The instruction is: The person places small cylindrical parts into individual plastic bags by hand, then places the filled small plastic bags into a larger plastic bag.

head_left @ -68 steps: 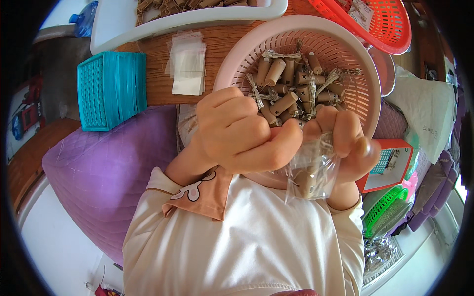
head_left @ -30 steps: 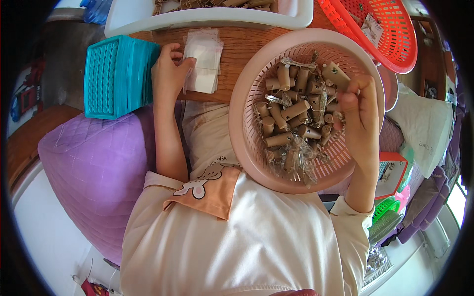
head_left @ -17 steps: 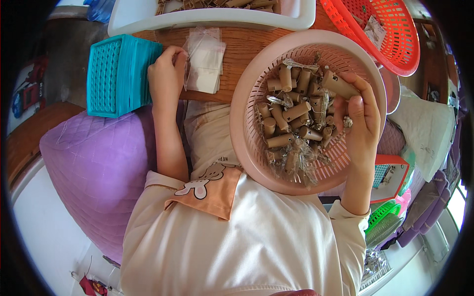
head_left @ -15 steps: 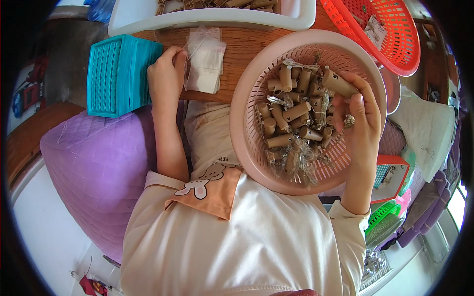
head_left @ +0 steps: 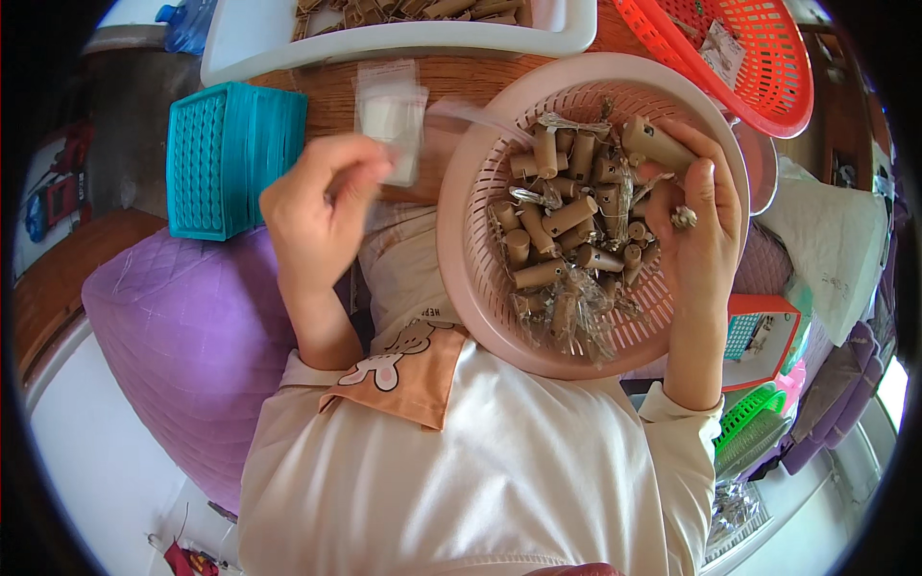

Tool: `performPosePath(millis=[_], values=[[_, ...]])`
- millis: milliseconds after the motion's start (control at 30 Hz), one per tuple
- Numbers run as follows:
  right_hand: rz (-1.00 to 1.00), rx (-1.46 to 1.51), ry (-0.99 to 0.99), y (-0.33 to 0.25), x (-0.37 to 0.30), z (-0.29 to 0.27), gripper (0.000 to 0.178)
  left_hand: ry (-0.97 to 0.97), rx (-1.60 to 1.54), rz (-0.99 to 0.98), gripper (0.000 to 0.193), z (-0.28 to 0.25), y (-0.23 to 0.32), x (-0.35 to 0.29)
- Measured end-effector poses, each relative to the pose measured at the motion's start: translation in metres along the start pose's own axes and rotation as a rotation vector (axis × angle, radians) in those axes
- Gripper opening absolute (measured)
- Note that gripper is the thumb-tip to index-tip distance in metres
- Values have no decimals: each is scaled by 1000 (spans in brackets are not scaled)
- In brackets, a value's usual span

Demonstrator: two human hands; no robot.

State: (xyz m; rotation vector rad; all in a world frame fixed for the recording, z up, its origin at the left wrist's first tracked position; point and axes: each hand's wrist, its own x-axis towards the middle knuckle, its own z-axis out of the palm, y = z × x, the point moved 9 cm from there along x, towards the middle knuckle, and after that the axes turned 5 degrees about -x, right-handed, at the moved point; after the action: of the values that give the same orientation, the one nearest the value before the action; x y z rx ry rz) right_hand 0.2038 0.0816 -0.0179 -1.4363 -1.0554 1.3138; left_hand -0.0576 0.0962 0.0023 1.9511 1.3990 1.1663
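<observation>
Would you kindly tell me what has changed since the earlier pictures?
Since the first picture, the right hand has let go of a clear-bagged piece and taken a brown cylinder. The blurred left hand has just moved off the stack of clear plastic bags toward the body; a blurred clear strip may be a bag it holds. The teal plastic trays and white plastic tub stayed put.

Left forearm (head_left: 325, 326): extends forward, inclined slightly outward. Left hand (head_left: 312, 226): angled inward, back of hand visible, fingers curled, fingertips blurred. Right forearm (head_left: 695, 341): extends forward, nearly straight. Right hand (head_left: 704, 226): palm turned inward, fingers bent in a grip, thumb extended forward. Hands: well apart.
</observation>
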Motion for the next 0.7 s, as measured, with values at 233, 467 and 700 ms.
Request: performPosePath(millis=[233, 467, 700], values=[[-148, -91, 1, -21, -2, 27, 23, -508, -873, -194, 35, 83, 68, -5], [-233, -126, -58, -25, -11, 39, 26, -273, -684, -23, 15, 82, 81, 1], [-27, 255, -193, -13, -21, 42, 38, -196, -851, -60, 14, 69, 65, -1]])
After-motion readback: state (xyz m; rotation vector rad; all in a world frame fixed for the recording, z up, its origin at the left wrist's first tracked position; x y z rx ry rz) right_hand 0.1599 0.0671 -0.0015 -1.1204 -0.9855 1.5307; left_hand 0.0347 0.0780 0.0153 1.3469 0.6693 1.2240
